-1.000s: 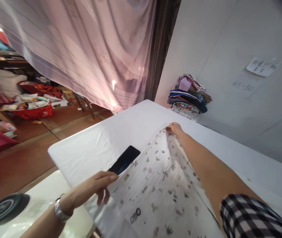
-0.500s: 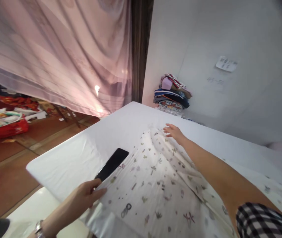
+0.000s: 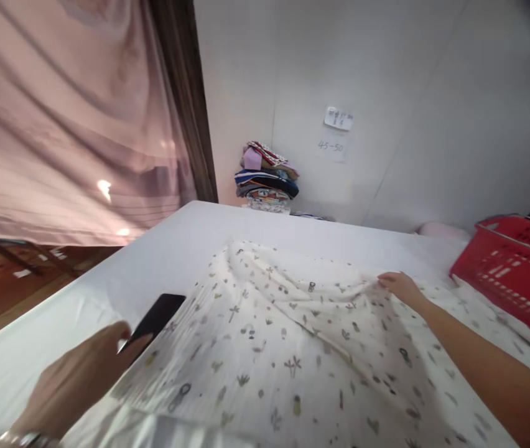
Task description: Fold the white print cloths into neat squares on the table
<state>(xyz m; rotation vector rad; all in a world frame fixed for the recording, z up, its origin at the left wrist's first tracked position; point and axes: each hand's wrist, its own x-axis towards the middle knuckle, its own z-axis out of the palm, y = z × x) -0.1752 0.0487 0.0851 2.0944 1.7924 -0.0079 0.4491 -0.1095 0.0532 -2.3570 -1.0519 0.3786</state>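
A white cloth with small printed motifs (image 3: 288, 336) lies spread over the white-covered table (image 3: 172, 249). My left hand (image 3: 76, 379) rests at the cloth's near left edge, blurred, its fingers lying on the fabric next to a black phone (image 3: 157, 314) partly tucked under the cloth. My right hand (image 3: 398, 285) reaches out to the right part of the cloth, fingers down on a ridge of gathered fabric.
A red plastic basket (image 3: 517, 274) stands at the table's right end. A stack of folded clothes (image 3: 267, 177) sits in the far corner against the white wall, beneath a paper note (image 3: 338, 118). A pink curtain (image 3: 60, 112) hangs on the left above brown floor.
My view has swung right, bringing the red basket in. My right hand has moved from the cloth's far corner to its right part. My left hand stays at the near left edge.
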